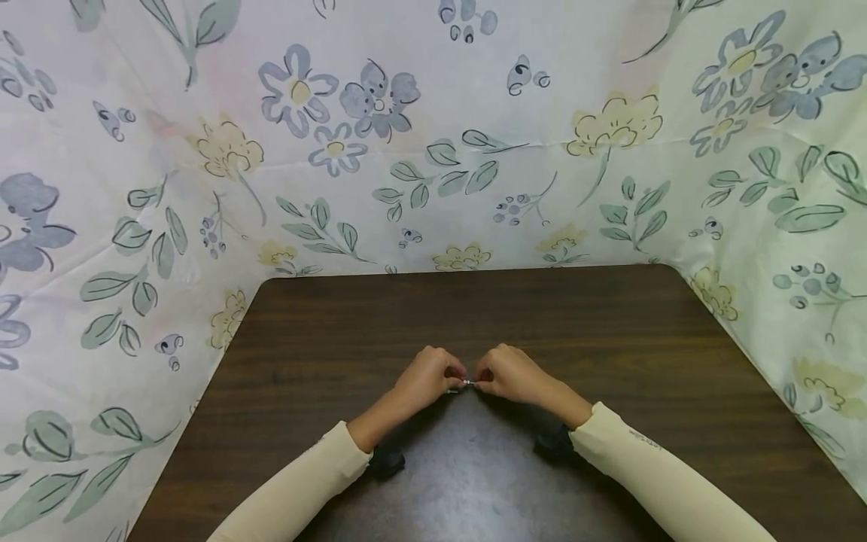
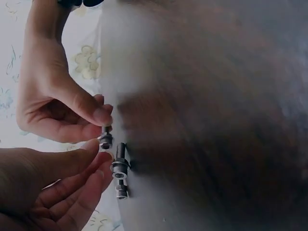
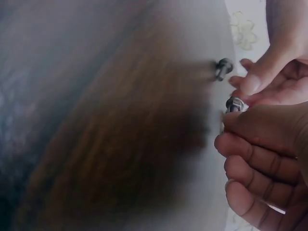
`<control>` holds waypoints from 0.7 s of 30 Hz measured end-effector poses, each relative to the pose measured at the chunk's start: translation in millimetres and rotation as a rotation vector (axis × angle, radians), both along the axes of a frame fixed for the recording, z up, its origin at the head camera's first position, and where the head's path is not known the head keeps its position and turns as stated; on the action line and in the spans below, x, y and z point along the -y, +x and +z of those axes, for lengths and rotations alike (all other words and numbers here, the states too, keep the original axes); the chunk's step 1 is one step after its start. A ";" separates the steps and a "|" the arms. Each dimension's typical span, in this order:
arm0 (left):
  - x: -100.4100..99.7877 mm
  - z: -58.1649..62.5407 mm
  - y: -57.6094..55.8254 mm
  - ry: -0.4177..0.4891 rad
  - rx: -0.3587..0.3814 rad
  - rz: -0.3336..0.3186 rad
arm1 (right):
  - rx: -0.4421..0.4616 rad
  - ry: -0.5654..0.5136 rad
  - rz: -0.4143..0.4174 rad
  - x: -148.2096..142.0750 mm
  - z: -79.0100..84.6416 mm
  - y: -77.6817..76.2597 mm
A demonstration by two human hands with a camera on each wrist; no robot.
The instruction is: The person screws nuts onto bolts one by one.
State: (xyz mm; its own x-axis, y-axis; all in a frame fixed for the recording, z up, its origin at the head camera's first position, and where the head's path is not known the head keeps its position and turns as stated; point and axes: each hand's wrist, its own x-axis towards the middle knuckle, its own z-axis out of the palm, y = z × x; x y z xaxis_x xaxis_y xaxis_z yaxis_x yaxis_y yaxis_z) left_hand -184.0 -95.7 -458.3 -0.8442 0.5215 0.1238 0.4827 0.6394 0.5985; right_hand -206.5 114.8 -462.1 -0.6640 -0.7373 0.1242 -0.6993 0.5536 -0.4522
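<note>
Both hands meet over the dark table, a small metal bolt [image 2: 105, 140] between their fingertips. My right hand [image 1: 511, 374] pinches its shank between thumb and fingers. From the other side, my left hand [image 1: 430, 376] grips the wider end with thumb and forefinger; in the right wrist view that shiny end [image 3: 236, 104] shows between the two thumbs. Just beside the left fingertips, a second bolt [image 2: 120, 163] with a collar round its shank lies on the table. A shorter bolt [image 2: 121, 190] lies against its head end. Fingers hide part of the held bolt.
The brown wooden table [image 1: 460, 309] has rounded far corners. Floral cloth [image 1: 433, 150] hangs behind it and along both sides. Dark wrist devices [image 1: 386, 463] sit under the cream sleeves [image 1: 305, 474].
</note>
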 end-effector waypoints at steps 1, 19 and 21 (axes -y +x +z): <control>0.1 -0.3 -0.2 -0.003 -0.004 0.002 | 0.001 0.007 -0.004 0.6 -1.0 -0.4; 3.1 3.8 -7.8 0.004 0.004 -0.041 | -0.078 0.043 -0.038 2.8 -6.2 0.0; 6.2 7.3 -9.6 0.000 -0.001 -0.035 | -0.069 0.051 -0.041 3.4 -6.5 0.1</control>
